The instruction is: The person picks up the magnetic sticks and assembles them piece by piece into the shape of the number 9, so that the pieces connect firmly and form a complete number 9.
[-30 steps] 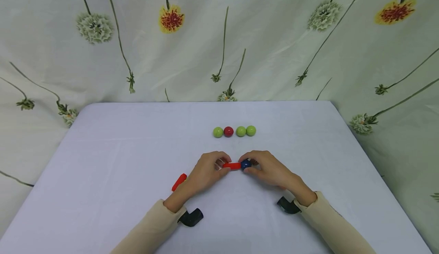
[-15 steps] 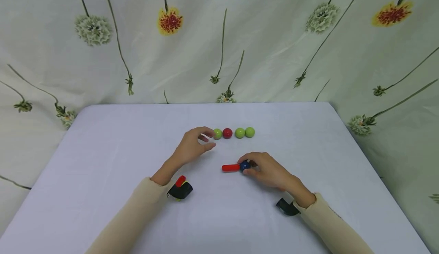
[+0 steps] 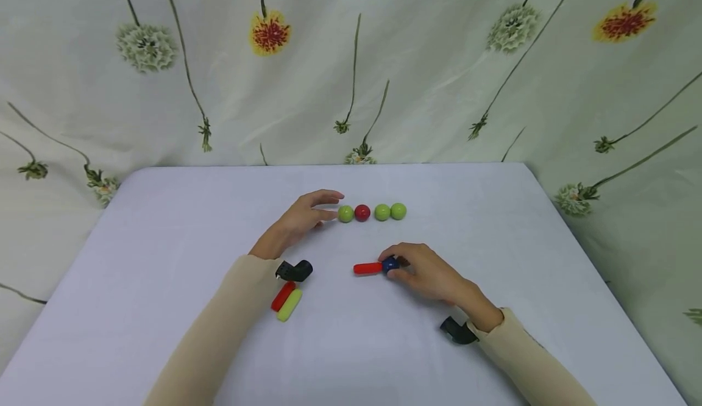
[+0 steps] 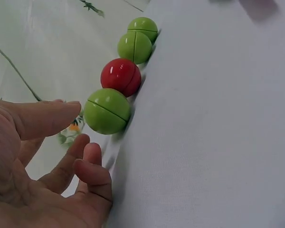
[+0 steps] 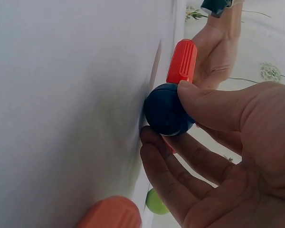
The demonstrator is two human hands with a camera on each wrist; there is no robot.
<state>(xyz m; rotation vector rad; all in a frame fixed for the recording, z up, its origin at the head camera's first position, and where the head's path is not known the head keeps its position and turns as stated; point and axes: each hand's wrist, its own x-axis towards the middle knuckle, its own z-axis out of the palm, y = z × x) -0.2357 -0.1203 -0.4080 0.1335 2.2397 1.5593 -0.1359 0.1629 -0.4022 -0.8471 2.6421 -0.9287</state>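
Observation:
My right hand [image 3: 422, 269] pinches a dark blue ball [image 3: 390, 264] between thumb and fingers, low at the white table. A red ribbed stick [image 3: 366, 269] joins the ball's left side and points left. Farther back, my left hand [image 3: 298, 218] reaches beside the leftmost green ball [image 3: 345, 213], thumb and fingers spread apart. In the left wrist view a small gap shows between the thumb and that green ball [image 4: 107, 111]. A red ball [image 3: 362, 213] sits right beside it, followed by two more green balls [image 3: 390, 211] in the same row.
A red stick [image 3: 283, 296] and a yellow-green stick [image 3: 289, 305] lie side by side near the left forearm. An orange stick [image 5: 111, 213] lies under the right wrist. Black wrist cameras [image 3: 294, 270] hang at both cuffs. A flower-print cloth [image 3: 307, 89] stands behind the table.
My left hand has let go of the red stick and moved back and left to the ball row. The yellow-green stick has come into view. My right hand keeps its hold on the blue ball.

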